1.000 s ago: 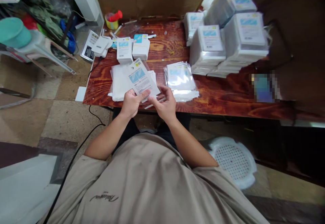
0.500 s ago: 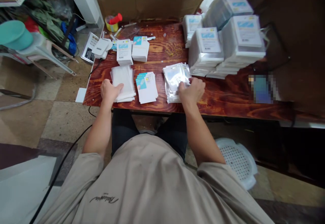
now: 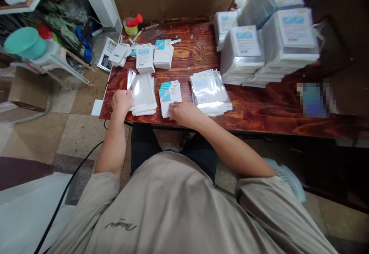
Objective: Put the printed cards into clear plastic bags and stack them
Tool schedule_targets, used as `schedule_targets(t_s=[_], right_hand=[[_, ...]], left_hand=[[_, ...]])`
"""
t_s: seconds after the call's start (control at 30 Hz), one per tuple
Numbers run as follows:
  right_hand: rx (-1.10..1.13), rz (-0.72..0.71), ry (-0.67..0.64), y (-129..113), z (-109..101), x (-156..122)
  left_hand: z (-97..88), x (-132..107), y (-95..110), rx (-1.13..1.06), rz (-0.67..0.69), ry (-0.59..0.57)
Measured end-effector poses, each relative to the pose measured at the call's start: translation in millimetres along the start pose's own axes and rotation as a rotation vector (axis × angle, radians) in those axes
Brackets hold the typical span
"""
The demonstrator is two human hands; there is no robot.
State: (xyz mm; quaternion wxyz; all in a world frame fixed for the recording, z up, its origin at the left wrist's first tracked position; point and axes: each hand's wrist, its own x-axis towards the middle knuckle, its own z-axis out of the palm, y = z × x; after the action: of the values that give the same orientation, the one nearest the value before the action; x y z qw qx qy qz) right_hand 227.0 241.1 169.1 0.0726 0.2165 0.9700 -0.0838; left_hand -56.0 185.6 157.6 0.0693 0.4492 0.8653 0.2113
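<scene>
L hand point(image 3: 122, 102) at L edge of clear bag stack point(image 3: 145, 92); R hand point(image 3: 186, 112) on fanned cards point(image 3: 166, 95); bagged pkts point(image 3: 209, 90) nearby.

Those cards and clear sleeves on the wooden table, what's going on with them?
A person is handling them with two bare hands. The left hand is at the left edge of a stack of clear sleeves, and the right hand is on the loose printed cards beside it. To the right lies a pile of sleeved cards, with taller stacks behind it on the wooden table.
</scene>
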Motion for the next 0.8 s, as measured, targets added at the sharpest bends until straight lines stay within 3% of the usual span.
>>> schedule_targets(t_s=[0.1, 0.23, 0.33, 0.4, 0.43, 0.5, 0.6, 0.67, 0.8], right_hand=[[-0.029, -0.038, -0.009, -1.5, -1.9, -3.2], [0.041, 0.054, 0.101, 6.0, 4.2, -13.4], [0.300, 0.280, 0.517, 10.3, 10.8, -28.5], [0.638, 0.454, 0.875, 6.7, 15.1, -38.2], [0.844, 0.505, 0.980, 2.9, 17.6, -41.4], [1.250, 0.527, 0.971, -6.5, 24.0, -43.1], [1.620, 0.524, 0.749, -16.1, 36.3, -33.9], [1.700, 0.585, 0.759, -16.7, 43.6, -24.6], [1.668, 0.663, 0.957, -15.9, 50.9, -11.4]], left_hand=[[0.7, -2.8, 4.3, -0.077, 0.003, 0.084], [18.8, 0.1, 11.5, -0.656, -0.100, 0.089], [32.1, 0.4, 21.3, -1.036, -0.207, 0.058], [35.7, -2.3, 30.1, -1.172, -0.242, 0.049], [36.0, -4.4, 35.1, -1.222, -0.256, 0.045], [35.3, -9.8, 45.6, -1.289, -0.286, 0.027], [34.8, -20.5, 60.3, -1.326, -0.324, -0.037], [36.3, -29.1, 68.0, -1.343, -0.326, -0.081], [41.0, -46.4, 77.3, -1.362, -0.309, -0.126]])
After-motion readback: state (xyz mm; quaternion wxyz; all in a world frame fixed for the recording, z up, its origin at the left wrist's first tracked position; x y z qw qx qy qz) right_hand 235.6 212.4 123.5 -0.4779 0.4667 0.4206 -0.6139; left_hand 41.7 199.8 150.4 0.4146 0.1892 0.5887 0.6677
